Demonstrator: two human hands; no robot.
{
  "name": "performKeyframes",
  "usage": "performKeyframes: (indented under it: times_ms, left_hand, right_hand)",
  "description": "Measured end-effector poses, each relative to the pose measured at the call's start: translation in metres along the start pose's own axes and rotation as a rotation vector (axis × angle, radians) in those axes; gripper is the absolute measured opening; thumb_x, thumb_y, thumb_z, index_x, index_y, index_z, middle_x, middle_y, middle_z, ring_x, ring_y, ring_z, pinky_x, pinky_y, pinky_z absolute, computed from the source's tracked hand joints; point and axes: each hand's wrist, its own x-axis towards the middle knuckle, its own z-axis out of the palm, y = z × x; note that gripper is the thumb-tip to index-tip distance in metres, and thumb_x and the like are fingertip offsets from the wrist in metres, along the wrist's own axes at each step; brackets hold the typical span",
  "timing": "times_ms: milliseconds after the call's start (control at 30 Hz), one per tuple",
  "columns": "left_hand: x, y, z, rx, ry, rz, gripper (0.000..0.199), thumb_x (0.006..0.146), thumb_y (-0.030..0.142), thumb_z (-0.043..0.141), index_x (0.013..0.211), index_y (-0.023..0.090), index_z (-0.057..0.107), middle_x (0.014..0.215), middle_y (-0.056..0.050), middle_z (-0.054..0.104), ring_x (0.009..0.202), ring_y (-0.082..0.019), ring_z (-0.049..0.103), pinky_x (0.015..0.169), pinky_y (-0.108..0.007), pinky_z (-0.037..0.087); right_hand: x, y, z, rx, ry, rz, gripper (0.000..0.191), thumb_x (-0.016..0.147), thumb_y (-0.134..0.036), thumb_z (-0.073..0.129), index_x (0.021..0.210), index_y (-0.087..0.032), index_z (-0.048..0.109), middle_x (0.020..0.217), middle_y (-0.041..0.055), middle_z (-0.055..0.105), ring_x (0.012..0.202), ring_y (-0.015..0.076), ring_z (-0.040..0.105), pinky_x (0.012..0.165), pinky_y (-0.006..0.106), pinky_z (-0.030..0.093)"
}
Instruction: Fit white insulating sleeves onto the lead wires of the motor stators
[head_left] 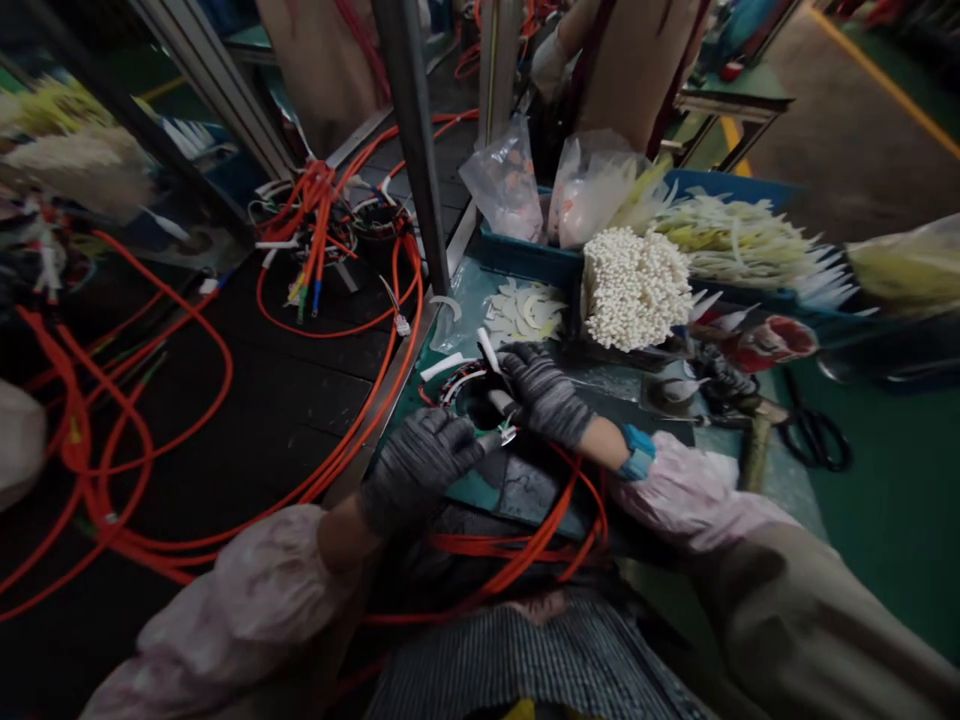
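Note:
On the bench in front of me lies a ring-shaped wound coil like a motor stator (459, 384), with white sleeves and small wires at its rim. My left hand (424, 458), in a grey striped glove, is closed on its near side, the thumb and fingers by a small white wire end (509, 435). My right hand (549, 393), gloved the same way, curls round its right side, beside an upright white sleeve (488, 352). Its fingertips are partly hidden. Orange cables (544, 535) run from below the hands across my lap.
Behind the coil lie pale curved strips (529, 310). A bundle of white tubes (636, 290) and a blue bin (525, 255) with plastic bags stand at the back. Black scissors (817, 430) and a hammer (757, 440) lie right. Left, orange-cabled coils (322, 200) rest beyond a metal post (420, 140).

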Motion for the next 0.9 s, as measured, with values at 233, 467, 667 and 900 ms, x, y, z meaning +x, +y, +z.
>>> performKeyframes:
  times_ms: [233,467,667,900]
  left_hand:
    - [0.018,-0.027,-0.036,0.129,-0.043,0.299,0.019,0.106,0.010,0.059,0.108,0.020,0.075,0.104,-0.006,0.080,0.091,-0.025,0.071,0.079,-0.039,0.053]
    - [-0.006,-0.032,-0.015,-0.059,0.092,0.140,0.018,0.100,0.015,0.064,0.111,0.024,0.075,0.134,-0.005,0.081,0.134,-0.032,0.069,0.125,-0.062,0.039]
    - [-0.007,-0.045,0.014,-0.280,0.130,0.105,0.023,0.092,0.037,0.090,0.103,0.028,0.072,0.118,0.001,0.084,0.138,-0.026,0.070,0.131,-0.053,0.043]
    - [-0.018,-0.003,0.026,-0.118,0.308,-0.157,0.024,0.094,0.036,0.089,0.098,0.027,0.068,0.096,0.002,0.083,0.101,-0.027,0.078,0.106,-0.057,0.058]
  right_hand:
    - [0.052,0.019,0.006,0.212,-0.263,-0.458,0.036,0.102,-0.028,0.065,0.136,-0.019,0.074,0.128,0.0136,0.077,0.121,0.0263,0.072,0.109,0.044,0.061]
    - [-0.051,0.045,-0.047,-0.156,0.461,-0.034,0.024,0.107,-0.037,0.065,0.125,-0.027,0.077,0.124,0.0107,0.076,0.111,0.0270,0.072,0.099,0.045,0.061]
    - [-0.107,0.119,-0.091,-0.534,0.507,0.209,0.025,0.085,-0.042,0.084,0.103,-0.025,0.081,0.115,0.0120,0.077,0.112,0.0322,0.063,0.101,0.051,0.046]
    - [-0.102,0.139,-0.084,-0.337,0.590,0.204,0.015,0.089,-0.042,0.085,0.091,-0.028,0.078,0.108,0.0118,0.076,0.112,0.0338,0.061,0.109,0.059,0.041]
